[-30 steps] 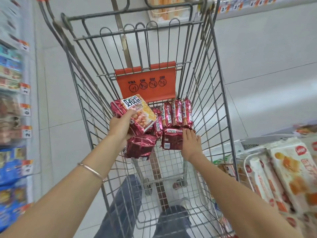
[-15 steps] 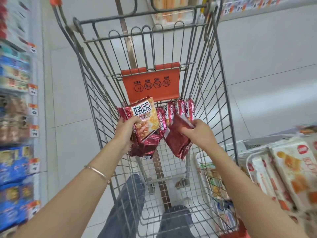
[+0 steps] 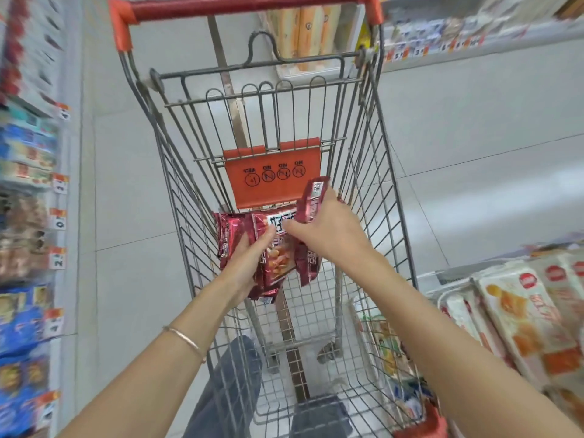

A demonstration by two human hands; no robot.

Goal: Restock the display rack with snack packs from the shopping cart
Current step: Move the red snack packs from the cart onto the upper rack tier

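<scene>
Snack packs [image 3: 274, 263] gripped in left hand [image 3: 249, 260], single pack [image 3: 314, 197] gripped in right hand [image 3: 328, 230], inside cart [image 3: 246, 5]

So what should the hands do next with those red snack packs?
Probably tuck the red pack in the right hand onto the bundle of packs the left hand grips: the right fingers touch that bundle, so one hand could carry all.

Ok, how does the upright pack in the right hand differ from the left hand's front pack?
The upright pack in the right hand stands on end, showing a white label strip; the front pack in the left hand faces out, showing a snack picture. The upright pack is higher and apart; the front pack is bundled with others. Both are dark red, inside the shopping cart.
</scene>
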